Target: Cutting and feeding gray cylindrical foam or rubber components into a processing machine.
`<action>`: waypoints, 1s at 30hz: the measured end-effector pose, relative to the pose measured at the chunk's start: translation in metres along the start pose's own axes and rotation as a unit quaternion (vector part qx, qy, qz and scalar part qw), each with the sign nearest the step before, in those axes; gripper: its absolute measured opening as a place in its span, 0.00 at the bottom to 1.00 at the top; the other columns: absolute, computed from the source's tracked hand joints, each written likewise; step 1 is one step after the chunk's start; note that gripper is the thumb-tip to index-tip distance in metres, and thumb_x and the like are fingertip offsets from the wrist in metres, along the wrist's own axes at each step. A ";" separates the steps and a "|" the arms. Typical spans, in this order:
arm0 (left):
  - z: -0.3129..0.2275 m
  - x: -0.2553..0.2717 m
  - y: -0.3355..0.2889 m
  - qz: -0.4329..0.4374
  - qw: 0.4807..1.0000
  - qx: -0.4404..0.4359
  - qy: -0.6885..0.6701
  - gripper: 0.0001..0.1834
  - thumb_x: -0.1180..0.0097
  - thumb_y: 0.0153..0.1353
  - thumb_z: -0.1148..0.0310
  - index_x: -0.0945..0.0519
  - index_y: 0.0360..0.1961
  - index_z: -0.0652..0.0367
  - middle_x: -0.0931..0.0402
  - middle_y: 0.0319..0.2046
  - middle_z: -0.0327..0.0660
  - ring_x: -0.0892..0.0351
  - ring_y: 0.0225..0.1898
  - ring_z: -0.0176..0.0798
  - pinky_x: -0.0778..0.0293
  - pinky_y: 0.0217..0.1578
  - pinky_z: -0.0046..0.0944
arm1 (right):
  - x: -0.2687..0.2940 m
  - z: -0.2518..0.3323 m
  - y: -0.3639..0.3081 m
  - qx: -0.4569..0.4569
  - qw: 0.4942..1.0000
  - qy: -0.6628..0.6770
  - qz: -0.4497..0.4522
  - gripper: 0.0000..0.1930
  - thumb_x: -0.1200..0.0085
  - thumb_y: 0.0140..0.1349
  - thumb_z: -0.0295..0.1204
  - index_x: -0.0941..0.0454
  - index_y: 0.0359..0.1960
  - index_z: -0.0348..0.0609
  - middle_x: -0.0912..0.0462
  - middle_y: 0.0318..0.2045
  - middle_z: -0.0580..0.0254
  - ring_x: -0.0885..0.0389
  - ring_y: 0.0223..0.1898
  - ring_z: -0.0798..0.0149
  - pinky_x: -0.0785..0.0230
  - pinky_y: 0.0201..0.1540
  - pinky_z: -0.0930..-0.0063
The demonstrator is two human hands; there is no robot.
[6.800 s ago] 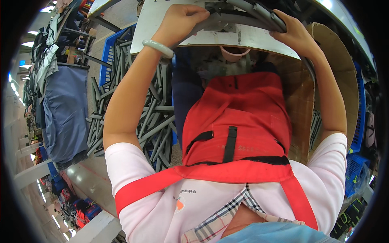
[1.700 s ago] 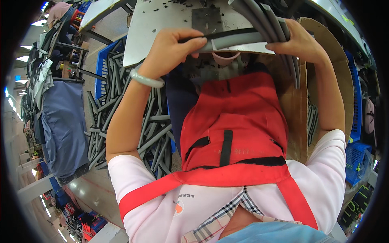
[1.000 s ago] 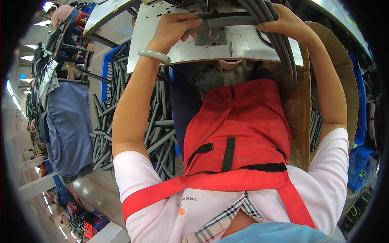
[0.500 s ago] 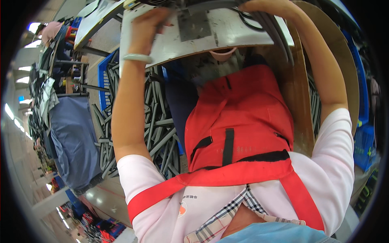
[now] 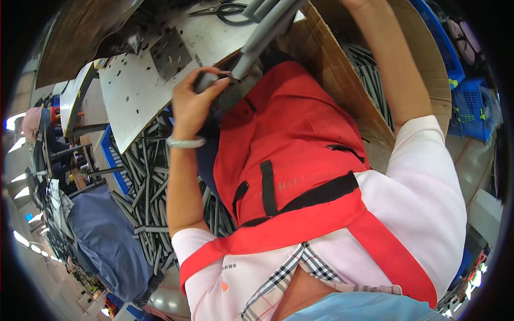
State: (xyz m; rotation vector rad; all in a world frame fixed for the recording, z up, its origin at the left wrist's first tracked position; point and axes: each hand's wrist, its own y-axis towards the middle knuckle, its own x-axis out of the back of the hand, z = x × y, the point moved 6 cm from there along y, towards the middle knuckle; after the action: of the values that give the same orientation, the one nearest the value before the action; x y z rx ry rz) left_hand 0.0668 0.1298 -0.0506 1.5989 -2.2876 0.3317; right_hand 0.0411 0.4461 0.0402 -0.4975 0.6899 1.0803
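Note:
My left hand (image 5: 191, 101), with a pale bangle at the wrist, is raised by the front edge of the white worktable (image 5: 126, 88). Its thumb and fingers close round a small dark piece that I cannot make out. The fingertips meet the lower end of a bundle of long grey strips (image 5: 265, 37), which slants up to the right. Only the lower part of my right hand (image 5: 356, 4) shows at the top edge, beyond the upper end of the strips. Its fingers are cut off. Black-handled scissors (image 5: 230, 12) lie at the back of the table.
A dark square plate (image 5: 170, 53) and black scraps lie on the table. Many grey strips (image 5: 147, 182) fill a blue crate (image 5: 112, 160) at lower left. To the right stands a cardboard box (image 5: 342, 69) with more strips. Blue baskets (image 5: 471, 109) stand farther right.
My view has turned to the right. My left hand has come down off the tabletop to the end of the strips. The grey strips now stand out over my lap; my right arm reaches up and away.

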 end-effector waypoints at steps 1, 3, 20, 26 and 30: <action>0.006 -0.014 -0.001 -0.010 1.000 0.023 -0.018 0.14 0.30 0.49 0.69 0.18 0.37 0.60 0.23 0.27 0.30 0.29 0.29 0.22 0.32 0.32 0.24 | 0.015 -0.015 0.009 -0.005 0.999 0.039 0.014 0.04 0.42 0.59 0.26 0.23 0.33 0.41 0.19 0.28 0.63 0.20 0.31 0.63 0.21 0.38 0.66; 0.020 -0.030 -0.002 -0.026 0.996 0.010 -0.083 0.12 0.31 0.51 0.71 0.18 0.37 0.61 0.22 0.26 0.30 0.28 0.29 0.22 0.31 0.33 0.24 | 0.027 -0.050 0.016 -0.035 0.994 0.105 0.005 0.04 0.42 0.59 0.24 0.24 0.34 0.41 0.20 0.29 0.63 0.20 0.32 0.63 0.22 0.40 0.66; 0.012 -0.021 -0.028 -0.112 0.977 -0.134 -0.122 0.03 0.40 0.58 0.78 0.18 0.34 0.65 0.18 0.25 0.41 0.25 0.21 0.27 0.34 0.21 0.25 | 0.021 -0.142 -0.032 -0.064 0.986 0.127 -0.089 0.07 0.43 0.59 0.22 0.27 0.38 0.42 0.22 0.33 0.63 0.21 0.36 0.62 0.22 0.40 0.62; 0.013 -0.018 -0.030 -0.123 0.978 -0.135 -0.097 0.04 0.38 0.58 0.76 0.17 0.34 0.65 0.17 0.25 0.41 0.28 0.19 0.26 0.36 0.20 0.25 | 0.023 -0.152 -0.028 -0.116 0.978 0.167 -0.052 0.06 0.43 0.60 0.23 0.27 0.38 0.43 0.22 0.33 0.64 0.22 0.37 0.64 0.23 0.42 0.64; 0.018 -0.017 -0.030 -0.112 0.976 -0.149 -0.111 0.04 0.39 0.57 0.77 0.17 0.34 0.66 0.18 0.25 0.40 0.29 0.19 0.25 0.37 0.20 0.26 | 0.026 -0.157 -0.026 -0.115 0.978 0.168 -0.050 0.06 0.43 0.61 0.24 0.26 0.38 0.43 0.22 0.34 0.65 0.23 0.37 0.64 0.24 0.43 0.64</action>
State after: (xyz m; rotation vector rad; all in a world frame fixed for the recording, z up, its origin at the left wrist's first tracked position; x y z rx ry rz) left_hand 0.0976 0.1270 -0.0738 1.7813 -2.1506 -0.2476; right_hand 0.0311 0.3464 -0.0864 -0.9207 0.8285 0.9951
